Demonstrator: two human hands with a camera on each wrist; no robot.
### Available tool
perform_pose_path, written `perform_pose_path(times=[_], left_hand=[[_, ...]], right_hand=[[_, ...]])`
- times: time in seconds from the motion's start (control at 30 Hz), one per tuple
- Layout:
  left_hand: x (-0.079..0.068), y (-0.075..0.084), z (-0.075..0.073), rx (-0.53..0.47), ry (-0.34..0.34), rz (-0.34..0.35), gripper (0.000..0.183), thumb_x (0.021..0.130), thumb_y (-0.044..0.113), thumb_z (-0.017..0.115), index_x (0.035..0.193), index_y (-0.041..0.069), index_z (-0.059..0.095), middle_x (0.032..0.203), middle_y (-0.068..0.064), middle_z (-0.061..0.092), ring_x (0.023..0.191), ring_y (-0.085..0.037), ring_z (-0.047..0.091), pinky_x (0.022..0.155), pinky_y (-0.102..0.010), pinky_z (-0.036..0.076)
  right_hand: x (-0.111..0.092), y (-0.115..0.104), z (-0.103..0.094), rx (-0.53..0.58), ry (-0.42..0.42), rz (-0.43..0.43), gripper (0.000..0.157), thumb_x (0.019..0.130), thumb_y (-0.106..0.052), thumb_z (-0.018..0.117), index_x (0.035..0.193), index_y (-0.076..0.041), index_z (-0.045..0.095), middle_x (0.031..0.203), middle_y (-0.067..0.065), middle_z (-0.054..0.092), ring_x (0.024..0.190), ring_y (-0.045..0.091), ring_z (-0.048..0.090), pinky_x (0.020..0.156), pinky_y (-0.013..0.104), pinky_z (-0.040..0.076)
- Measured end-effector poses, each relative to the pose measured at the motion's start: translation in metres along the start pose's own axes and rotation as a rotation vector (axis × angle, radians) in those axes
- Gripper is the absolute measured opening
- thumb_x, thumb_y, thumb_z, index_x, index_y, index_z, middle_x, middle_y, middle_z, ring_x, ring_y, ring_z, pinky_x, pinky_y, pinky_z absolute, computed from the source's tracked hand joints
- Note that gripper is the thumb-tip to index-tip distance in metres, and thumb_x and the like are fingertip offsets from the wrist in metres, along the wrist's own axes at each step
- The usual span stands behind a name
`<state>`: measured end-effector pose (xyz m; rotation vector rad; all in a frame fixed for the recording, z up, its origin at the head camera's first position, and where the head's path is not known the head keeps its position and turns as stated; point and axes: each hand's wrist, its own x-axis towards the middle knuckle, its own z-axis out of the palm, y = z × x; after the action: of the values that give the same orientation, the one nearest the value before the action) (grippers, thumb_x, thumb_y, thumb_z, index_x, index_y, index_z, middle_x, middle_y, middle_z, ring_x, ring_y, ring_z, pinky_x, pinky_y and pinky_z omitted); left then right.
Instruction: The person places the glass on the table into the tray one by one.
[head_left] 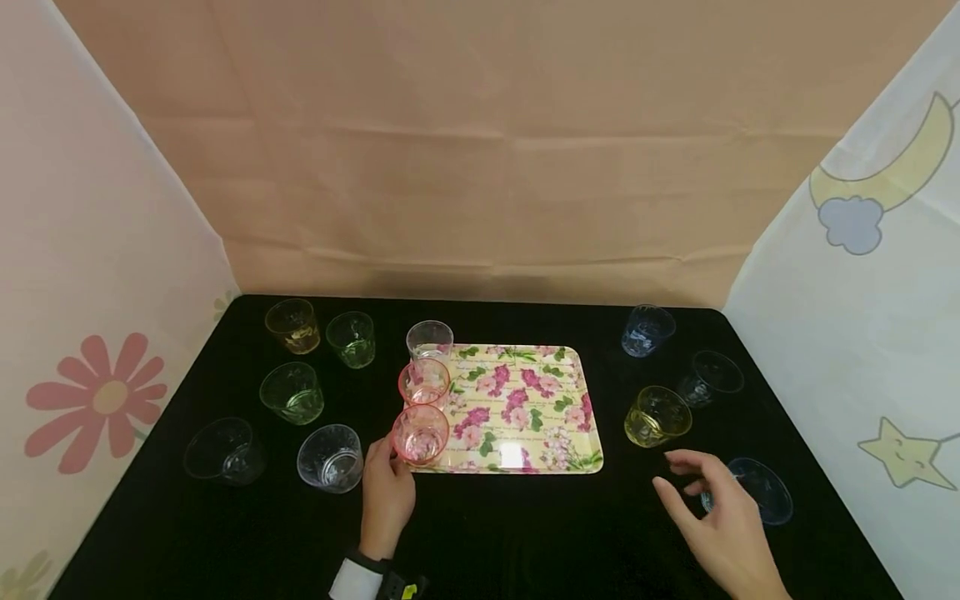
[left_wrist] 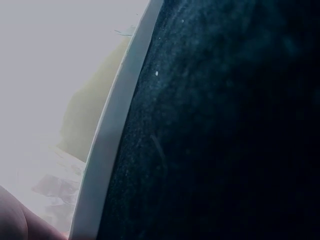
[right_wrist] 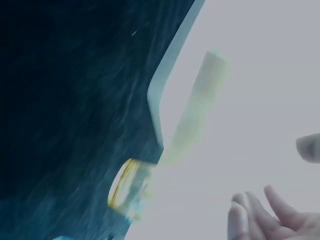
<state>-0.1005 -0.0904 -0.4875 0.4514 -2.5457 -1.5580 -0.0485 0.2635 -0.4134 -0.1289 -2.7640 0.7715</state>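
Observation:
My left hand [head_left: 388, 492] holds a pink glass [head_left: 422, 435] by its left side, at the near left corner of a flowered tray [head_left: 517, 408]. Another pink glass [head_left: 424, 382] and a clear glass [head_left: 430, 337] stand in line behind it along the tray's left edge. To the right, my right hand [head_left: 720, 517] hovers with relaxed, parted fingers and holds nothing. Just ahead of it is a yellow glass [head_left: 657, 417]; a blue-tinted glass [head_left: 761, 490] is partly hidden behind it. The left wrist view catches only a bit of hand [left_wrist: 12, 220] beside the tray's pale rim.
Left of the tray stand an amber glass [head_left: 292, 325], green glasses [head_left: 351, 339] [head_left: 292, 393] and clear glasses [head_left: 330, 458] [head_left: 225, 452]. A blue glass [head_left: 647, 331] and a dark clear glass [head_left: 708, 379] stand at the right. Fabric walls [head_left: 480, 167] enclose the black table [head_left: 510, 533].

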Motion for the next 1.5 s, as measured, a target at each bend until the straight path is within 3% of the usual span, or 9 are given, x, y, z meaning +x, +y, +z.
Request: perform_pose_path(times=[0.07,0.17,0.27,0.4,0.6,0.73,0.87,1.13,1.5], left_hand=[[0.0,0.0,0.0,-0.003,-0.003,-0.004,0.041,0.09,-0.007,0.043,0.129,-0.011,0.051,0.125,-0.027,0.05,0.118,-0.041,0.046,0.099,-0.056,0.038],[0.0,0.001,-0.001,-0.003,-0.003,-0.002,0.04,0.09,-0.007,0.044,0.129,-0.011,0.051,0.125,-0.027,0.05,0.118,-0.042,0.046,0.099,-0.056,0.038],[0.0,0.0,-0.001,0.0,0.0,-0.006,0.04,0.09,-0.006,0.044,0.129,-0.011,0.051,0.124,-0.027,0.051,0.118,-0.042,0.046,0.099,-0.056,0.037],[0.0,0.0,-0.001,-0.002,0.009,-0.013,0.04,0.09,-0.006,0.045,0.129,-0.011,0.051,0.124,-0.027,0.051,0.118,-0.043,0.046,0.1,-0.056,0.037],[0.001,0.0,-0.001,-0.007,0.015,-0.007,0.039,0.09,-0.006,0.045,0.129,-0.011,0.052,0.123,-0.027,0.051,0.117,-0.042,0.047,0.099,-0.056,0.038],[0.002,-0.001,-0.001,-0.006,0.001,-0.011,0.04,0.09,-0.006,0.045,0.129,-0.011,0.051,0.124,-0.027,0.051,0.117,-0.042,0.046,0.099,-0.056,0.038],[0.003,-0.001,-0.001,-0.009,0.0,-0.008,0.04,0.09,-0.006,0.045,0.129,-0.011,0.051,0.123,-0.026,0.051,0.117,-0.041,0.047,0.099,-0.056,0.038],[0.003,0.0,0.0,-0.015,-0.019,-0.027,0.04,0.091,-0.006,0.044,0.13,-0.011,0.051,0.124,-0.026,0.05,0.118,-0.042,0.047,0.098,-0.055,0.039],[0.002,-0.001,0.001,0.001,-0.004,-0.016,0.04,0.089,-0.007,0.046,0.129,-0.01,0.053,0.122,-0.025,0.052,0.115,-0.04,0.049,0.096,-0.055,0.04]], right_hand=[[-0.004,0.008,-0.006,0.025,0.119,-0.043,0.048,0.082,-0.026,0.072,0.122,-0.006,0.056,0.117,0.008,0.058,0.097,0.007,0.05,0.081,0.021,0.043],[-0.005,0.019,-0.015,0.105,0.237,-0.014,0.072,0.073,-0.01,0.079,0.138,-0.008,0.047,0.134,0.007,0.049,0.118,0.0,0.038,0.096,0.01,0.029],[-0.005,0.033,-0.021,0.176,0.318,0.079,0.091,0.068,0.0,0.079,0.147,-0.013,0.036,0.146,0.007,0.037,0.133,0.003,0.029,0.109,0.017,0.019],[-0.005,0.053,-0.022,0.282,0.353,0.252,0.097,0.075,-0.002,0.074,0.153,-0.015,0.018,0.155,0.01,0.021,0.143,0.012,0.017,0.112,0.018,0.009],[-0.006,0.08,-0.016,0.415,0.233,0.49,0.101,0.087,-0.01,0.065,0.154,-0.021,-0.01,0.161,0.003,-0.005,0.146,0.011,-0.001,0.111,0.016,0.002],[-0.01,0.097,-0.01,0.503,0.072,0.511,0.106,0.09,-0.013,0.061,0.148,-0.025,-0.027,0.158,0.005,-0.024,0.143,0.013,-0.015,0.111,0.021,-0.004],[-0.012,0.108,-0.004,0.532,-0.053,0.519,0.108,0.092,-0.019,0.059,0.144,-0.026,-0.036,0.155,0.009,-0.031,0.142,0.021,-0.018,0.112,0.031,-0.005],[-0.014,0.116,0.001,0.601,-0.072,0.521,0.102,0.093,-0.021,0.059,0.148,-0.03,-0.027,0.157,0.002,-0.024,0.144,0.015,-0.009,0.114,0.029,0.001],[-0.017,0.116,0.001,0.412,-0.052,0.487,0.091,0.093,-0.027,0.058,0.154,-0.01,-0.006,0.159,0.021,0.005,0.141,0.008,0.016,0.101,0.008,0.026]])
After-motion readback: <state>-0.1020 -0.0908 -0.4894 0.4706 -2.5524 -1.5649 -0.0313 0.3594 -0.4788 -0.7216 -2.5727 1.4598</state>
